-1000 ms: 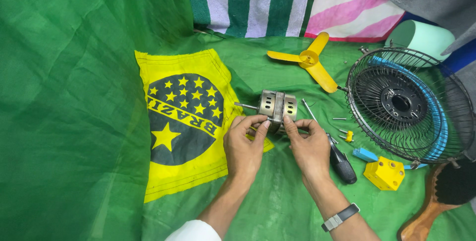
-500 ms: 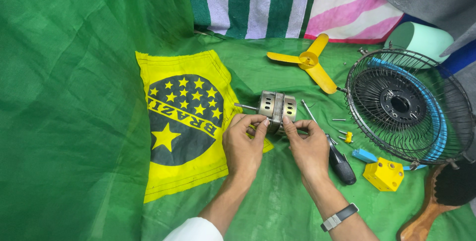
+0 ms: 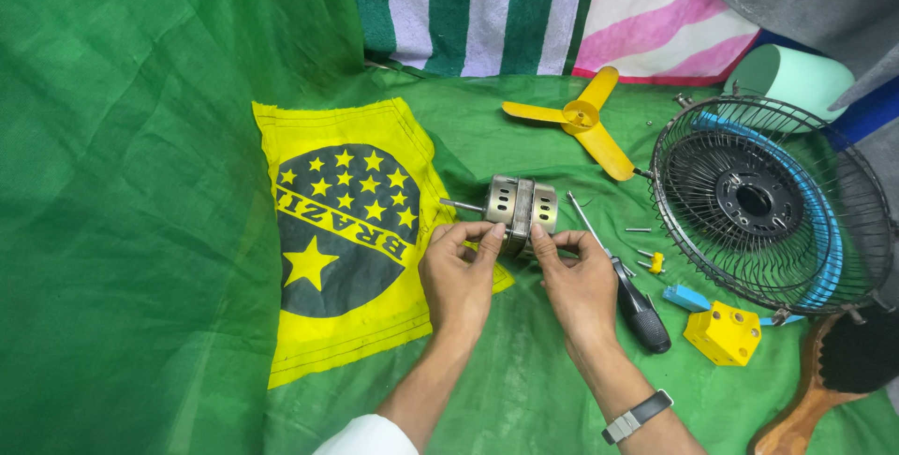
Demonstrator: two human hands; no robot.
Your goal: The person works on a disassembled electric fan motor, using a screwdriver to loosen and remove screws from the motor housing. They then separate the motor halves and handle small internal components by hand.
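- Our left hand (image 3: 461,272) and right hand (image 3: 579,279) pinch the motor (image 3: 521,207) with their fingertips.
- A screwdriver (image 3: 629,288) lies just beside the right hand.

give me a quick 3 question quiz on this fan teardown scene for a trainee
1. True or false: both hands grip the metal motor.
2. Which lies right of the right hand? A) black-handled screwdriver B) a hammer C) a pair of pliers
3. Fill in: the yellow fan blade has ___ vanes.

Key:
1. True: the left hand and the right hand pinch it from below, its shaft pointing left.
2. A: it lies on the green cloth, near the yellow block and wire fan guard.
3. three
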